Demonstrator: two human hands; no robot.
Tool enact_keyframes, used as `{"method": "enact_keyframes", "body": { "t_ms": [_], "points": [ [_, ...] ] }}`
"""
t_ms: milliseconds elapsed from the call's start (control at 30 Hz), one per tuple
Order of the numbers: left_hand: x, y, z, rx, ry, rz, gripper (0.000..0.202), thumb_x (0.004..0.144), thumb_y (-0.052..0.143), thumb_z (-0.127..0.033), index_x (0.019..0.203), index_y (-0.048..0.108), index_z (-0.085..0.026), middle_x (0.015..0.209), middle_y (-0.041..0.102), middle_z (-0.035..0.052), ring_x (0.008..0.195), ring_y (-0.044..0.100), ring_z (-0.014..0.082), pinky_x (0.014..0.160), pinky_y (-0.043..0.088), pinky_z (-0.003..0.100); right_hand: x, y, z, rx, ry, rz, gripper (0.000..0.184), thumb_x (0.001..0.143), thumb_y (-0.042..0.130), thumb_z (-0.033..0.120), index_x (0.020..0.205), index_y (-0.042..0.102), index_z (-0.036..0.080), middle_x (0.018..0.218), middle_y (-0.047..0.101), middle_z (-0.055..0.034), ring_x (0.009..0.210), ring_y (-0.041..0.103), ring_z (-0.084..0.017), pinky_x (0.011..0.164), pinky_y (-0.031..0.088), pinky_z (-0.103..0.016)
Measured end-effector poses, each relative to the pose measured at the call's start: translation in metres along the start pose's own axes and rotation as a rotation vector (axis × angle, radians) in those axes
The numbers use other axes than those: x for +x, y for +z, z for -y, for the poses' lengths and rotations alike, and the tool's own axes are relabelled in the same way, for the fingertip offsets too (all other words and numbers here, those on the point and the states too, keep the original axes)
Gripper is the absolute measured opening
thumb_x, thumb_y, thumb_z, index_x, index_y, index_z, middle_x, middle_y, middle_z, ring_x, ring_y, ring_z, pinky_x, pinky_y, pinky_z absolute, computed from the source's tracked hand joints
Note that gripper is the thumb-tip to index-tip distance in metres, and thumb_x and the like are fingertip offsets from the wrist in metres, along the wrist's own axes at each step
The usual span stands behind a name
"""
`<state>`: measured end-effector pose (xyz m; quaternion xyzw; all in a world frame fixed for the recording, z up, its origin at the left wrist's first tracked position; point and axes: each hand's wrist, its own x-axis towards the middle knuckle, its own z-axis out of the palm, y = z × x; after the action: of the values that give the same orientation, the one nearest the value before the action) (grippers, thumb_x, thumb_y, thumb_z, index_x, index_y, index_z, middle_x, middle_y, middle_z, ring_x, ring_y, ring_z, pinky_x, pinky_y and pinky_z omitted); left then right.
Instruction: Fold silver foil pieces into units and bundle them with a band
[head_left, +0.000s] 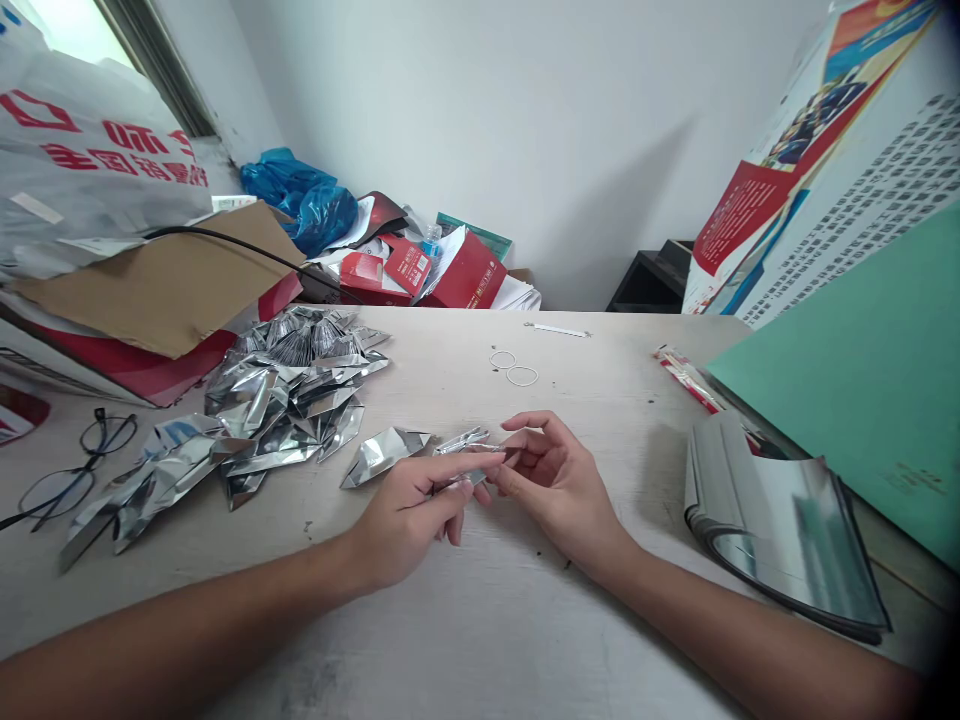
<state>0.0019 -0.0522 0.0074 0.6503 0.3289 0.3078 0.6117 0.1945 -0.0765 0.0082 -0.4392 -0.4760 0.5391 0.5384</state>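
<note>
My left hand (pixel 416 510) and my right hand (pixel 551 480) meet over the middle of the pale table (pixel 480 620). Both pinch a small silver foil piece (pixel 469 447) between fingers and thumbs, just above the tabletop. Another folded foil piece (pixel 379 455) lies just left of my hands. A large heap of crumpled silver foil pieces (pixel 277 400) spreads further left. On the right sits a stack of flat silver foil sheets (pixel 780 520).
Glasses (pixel 71 470) lie at the left edge. Two white rubber bands (pixel 514 368) rest beyond my hands. Cardboard and red boxes (pixel 165 290) crowd the back left, a green board (pixel 862 380) and printed poster the right. A blue bag (pixel 307 200) sits by the wall.
</note>
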Motion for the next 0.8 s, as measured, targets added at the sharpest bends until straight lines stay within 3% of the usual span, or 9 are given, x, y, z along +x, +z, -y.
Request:
{"method": "enact_keyframes", "body": {
  "t_ms": [133,267,333,433,533,667,800],
  "points": [
    [0.001,0.000,-0.001,-0.034,0.015,-0.026,0.035,0.097,0.052,-0.023,0.123,0.075,-0.026,0.091,0.071,0.0039,0.055,0.056,0.0070,0.054,0.042,0.022,0.003,-0.004,-0.002,0.003,-0.046,-0.055,0.033,0.081,0.077,0.037,0.102,0.059,0.019,0.076,0.060,0.0029,0.071,0.063,-0.006,0.065,0.053,-0.018],
    [0.002,-0.001,-0.001,0.068,0.022,0.024,0.028,0.090,0.055,-0.016,0.096,0.082,-0.019,0.064,0.064,0.0011,0.057,0.056,0.0104,0.060,0.045,0.024,0.004,-0.005,-0.005,-0.042,-0.061,-0.069,0.028,0.081,0.077,0.038,0.095,0.064,0.018,0.077,0.063,0.0011,0.072,0.065,-0.007,0.068,0.054,-0.019],
    [0.003,-0.002,0.001,0.133,0.021,0.044,0.030,0.086,0.054,-0.013,0.092,0.083,-0.019,0.057,0.060,0.0005,0.059,0.056,0.0120,0.061,0.045,0.025,0.002,-0.004,-0.007,-0.115,-0.083,-0.053,0.024,0.082,0.076,0.037,0.092,0.067,0.017,0.078,0.066,-0.0004,0.073,0.065,-0.007,0.069,0.053,-0.019],
    [0.003,-0.003,0.003,0.173,0.012,0.068,0.033,0.083,0.052,-0.012,0.092,0.083,-0.019,0.061,0.063,0.0021,0.060,0.058,0.0132,0.060,0.044,0.026,-0.003,-0.002,-0.008,-0.229,-0.142,-0.017,0.018,0.085,0.073,0.034,0.093,0.070,0.019,0.083,0.069,-0.0016,0.076,0.065,-0.007,0.072,0.053,-0.020],
    [0.002,0.000,0.001,0.154,-0.014,0.057,0.032,0.082,0.053,-0.013,0.088,0.084,-0.018,0.063,0.065,0.0032,0.062,0.060,0.0141,0.062,0.046,0.027,-0.006,0.000,-0.009,-0.256,-0.187,0.004,0.021,0.088,0.069,0.033,0.106,0.067,0.023,0.087,0.069,-0.0007,0.081,0.065,-0.008,0.077,0.053,-0.022],
    [0.001,0.003,-0.008,0.030,-0.033,-0.127,0.030,0.083,0.053,-0.015,0.087,0.083,-0.019,0.067,0.068,0.0039,0.066,0.062,0.0144,0.063,0.047,0.026,-0.003,-0.001,-0.008,-0.271,-0.135,-0.065,0.030,0.090,0.064,0.036,0.118,0.058,0.025,0.096,0.067,-0.0013,0.087,0.064,-0.010,0.080,0.053,-0.026],
    [0.005,-0.006,-0.022,0.043,0.035,-0.378,0.028,0.082,0.055,-0.015,0.081,0.082,-0.020,0.059,0.057,0.0010,0.057,0.050,0.0103,0.053,0.037,0.022,0.005,0.002,-0.009,-0.538,-0.062,-0.028,0.026,0.086,0.063,0.024,0.112,0.062,0.023,0.112,0.065,-0.0042,0.095,0.062,-0.013,0.086,0.053,-0.032]
  ]
}}
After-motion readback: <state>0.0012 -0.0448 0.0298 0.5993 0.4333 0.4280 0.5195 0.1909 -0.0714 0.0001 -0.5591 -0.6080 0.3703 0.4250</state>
